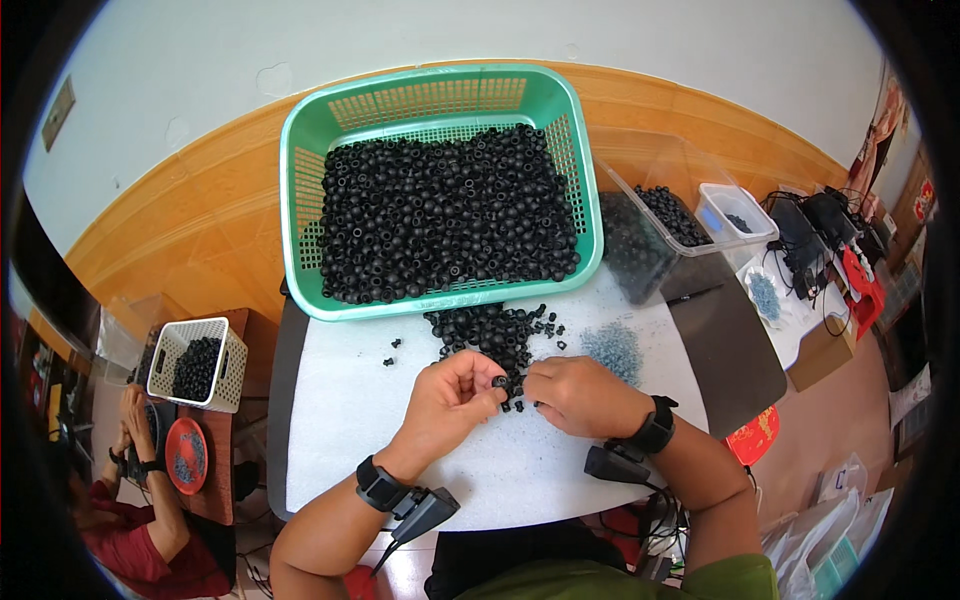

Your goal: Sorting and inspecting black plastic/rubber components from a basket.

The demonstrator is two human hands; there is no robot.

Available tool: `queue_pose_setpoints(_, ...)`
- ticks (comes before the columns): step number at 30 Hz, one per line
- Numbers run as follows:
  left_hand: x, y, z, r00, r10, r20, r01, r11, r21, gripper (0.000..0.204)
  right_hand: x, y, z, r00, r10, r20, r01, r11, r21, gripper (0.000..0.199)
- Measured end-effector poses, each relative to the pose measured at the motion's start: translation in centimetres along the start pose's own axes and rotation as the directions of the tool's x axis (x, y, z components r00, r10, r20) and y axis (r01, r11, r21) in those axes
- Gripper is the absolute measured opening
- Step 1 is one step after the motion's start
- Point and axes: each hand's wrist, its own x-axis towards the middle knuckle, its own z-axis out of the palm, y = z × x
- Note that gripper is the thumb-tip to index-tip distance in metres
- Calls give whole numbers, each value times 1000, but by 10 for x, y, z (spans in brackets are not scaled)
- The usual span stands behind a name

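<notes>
My left hand (445, 405) pinches a small black ring-like plastic part (499, 382) between thumb and fingertips. Close beside it, my right hand (578, 397) is closed, its fingers curled downward. A dark speck shows at its fingertips, too small to name. Just beyond both hands, a loose pile of black plastic parts (485, 328) spreads over the white table top (350, 400). Right of the pile lies a patch of small blue-grey pieces (613, 350). The large green basket (440, 310) behind the pile holds a great many round black parts.
A clear plastic box (650, 265) with black parts stands right of the basket, with a small white tub (735, 215) beyond it. A dark pen-like stick (695, 295) lies nearby. At left, another person (150, 540) works beside a white basket (225, 380) and a red plate (200, 440).
</notes>
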Motion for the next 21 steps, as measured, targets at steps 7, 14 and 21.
queue_pose_setpoints(7,-2,6,0,998,-24,59,28,997,-69,16,-5,3,-8,994,112,10,-113,986,121,5)
queue_pose_setpoints(14,-3,5,2,994,-65,91,70,996,-59,16,0,1,-19,928,250,-275,-63,834,548,18)
queue_pose_setpoints(21,-6,3,8,990,-67,126,78,994,-76,11,3,-11,-7,928,116,-354,50,902,428,15)
